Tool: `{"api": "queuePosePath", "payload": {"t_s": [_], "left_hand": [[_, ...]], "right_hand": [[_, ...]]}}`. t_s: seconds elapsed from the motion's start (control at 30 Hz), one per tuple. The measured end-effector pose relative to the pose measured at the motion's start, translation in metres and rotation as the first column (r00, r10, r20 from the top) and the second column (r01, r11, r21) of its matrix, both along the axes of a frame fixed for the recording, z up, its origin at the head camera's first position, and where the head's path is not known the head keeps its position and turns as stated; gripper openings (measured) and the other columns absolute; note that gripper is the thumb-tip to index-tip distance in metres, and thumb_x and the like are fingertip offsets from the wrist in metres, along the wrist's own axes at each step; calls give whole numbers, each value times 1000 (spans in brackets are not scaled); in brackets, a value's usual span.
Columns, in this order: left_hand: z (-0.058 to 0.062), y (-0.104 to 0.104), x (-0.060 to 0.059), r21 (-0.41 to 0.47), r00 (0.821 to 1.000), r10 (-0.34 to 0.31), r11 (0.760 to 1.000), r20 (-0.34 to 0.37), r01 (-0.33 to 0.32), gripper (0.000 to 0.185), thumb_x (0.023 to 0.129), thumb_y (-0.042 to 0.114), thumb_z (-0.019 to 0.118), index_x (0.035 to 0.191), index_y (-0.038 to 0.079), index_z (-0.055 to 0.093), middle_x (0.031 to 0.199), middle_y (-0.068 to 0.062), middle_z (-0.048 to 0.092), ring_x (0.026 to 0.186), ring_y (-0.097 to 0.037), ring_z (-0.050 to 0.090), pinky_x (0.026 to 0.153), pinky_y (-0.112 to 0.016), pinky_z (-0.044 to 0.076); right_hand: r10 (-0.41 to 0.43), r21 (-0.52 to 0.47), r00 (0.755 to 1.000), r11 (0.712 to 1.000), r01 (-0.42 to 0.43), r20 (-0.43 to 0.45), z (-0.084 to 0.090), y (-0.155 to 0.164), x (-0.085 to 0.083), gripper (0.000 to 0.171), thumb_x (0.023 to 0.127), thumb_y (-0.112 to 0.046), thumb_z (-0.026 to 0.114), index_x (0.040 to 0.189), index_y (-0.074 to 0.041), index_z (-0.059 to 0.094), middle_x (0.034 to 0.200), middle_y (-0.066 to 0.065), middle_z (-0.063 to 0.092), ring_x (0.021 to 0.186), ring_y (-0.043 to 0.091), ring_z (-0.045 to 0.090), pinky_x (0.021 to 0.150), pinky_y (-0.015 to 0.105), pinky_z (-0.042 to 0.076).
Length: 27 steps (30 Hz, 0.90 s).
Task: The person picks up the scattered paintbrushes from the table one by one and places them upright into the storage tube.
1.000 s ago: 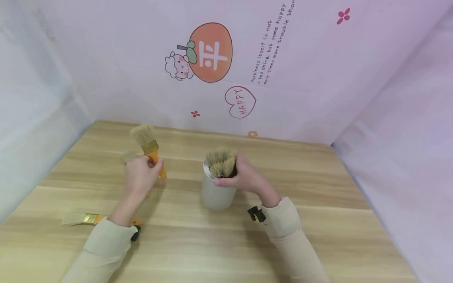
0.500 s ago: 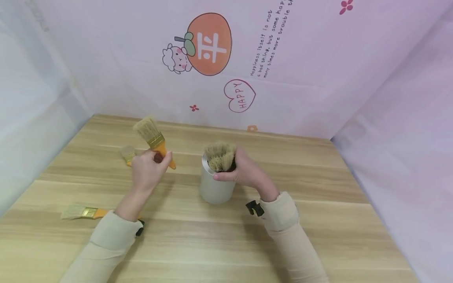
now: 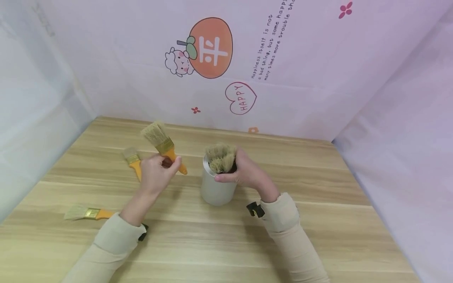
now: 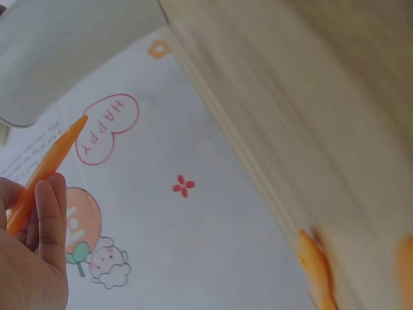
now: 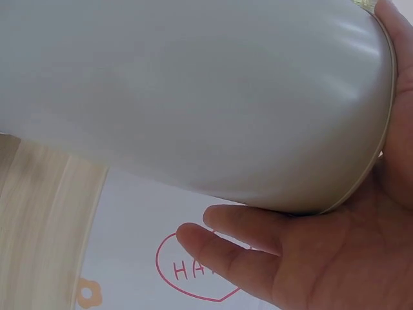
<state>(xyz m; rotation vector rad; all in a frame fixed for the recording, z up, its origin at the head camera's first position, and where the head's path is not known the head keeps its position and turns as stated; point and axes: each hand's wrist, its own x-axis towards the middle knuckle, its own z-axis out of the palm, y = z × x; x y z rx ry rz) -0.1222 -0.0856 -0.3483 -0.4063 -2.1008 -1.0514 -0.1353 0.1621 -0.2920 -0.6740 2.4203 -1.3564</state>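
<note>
My left hand [image 3: 155, 175] pinches a paintbrush [image 3: 164, 146] by its orange handle, bristles tilted up to the left, above the table. In the left wrist view its orange handle [image 4: 45, 169] sticks out past the fingers. A grey cylindrical can [image 3: 217, 191] stands upright to the right, holding several brushes whose bristles [image 3: 221, 157] rise above the rim. My right hand [image 3: 249, 173] holds the can at its rim, thumb across the front. In the right wrist view, fingers [image 5: 226, 258] lie along the can's side [image 5: 193, 97].
Two more paintbrushes lie on the wooden table [image 3: 198, 251]: one brush [image 3: 133, 160] behind my left hand, another brush [image 3: 90, 213] by my left sleeve. A printed white cloth [image 3: 293, 102] stands at the table's far edge, with plain cloths at both sides.
My left hand has lifted its paintbrush slightly and carried it right, towards the can. The brush lying behind it shows more now. My right hand stays at the can's rim.
</note>
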Motion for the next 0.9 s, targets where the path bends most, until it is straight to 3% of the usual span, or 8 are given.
{"api": "queuePosePath", "payload": {"t_s": [0.2,0.37,0.6,0.9], "left_hand": [[14,14,8,114,995,-98,989,-7,98,14,76,4,70,64,-2,64,58,-12,66,50,-12,60,52,-9,45],[24,28,16,226,977,-213,953,26,202,12,77,2,72,67,-2,66,62,-13,67,58,4,56,54,-10,48],[40,32,27,213,956,-292,936,23,281,7,76,-1,72,70,-1,68,64,-12,68,59,7,58,54,-13,50],[60,54,29,232,901,-430,872,-53,430,9,75,-5,74,81,-3,67,71,-12,70,64,-1,64,56,-18,54]], "right_hand": [[-32,44,999,999,32,3,3,4,4,69,74,-9,83,131,-7,43,127,10,56,120,23,51,110,43,38],[-70,71,998,995,70,-2,4,9,9,70,73,-11,83,131,-7,42,127,11,56,120,24,52,110,44,38],[33,-20,998,999,-34,-44,-2,2,6,62,72,-6,83,127,-11,54,116,7,63,103,17,56,98,36,46],[0,-17,1000,1000,-1,-31,-1,2,6,56,73,-5,82,120,-7,52,105,9,64,92,15,59,86,33,52]]}}
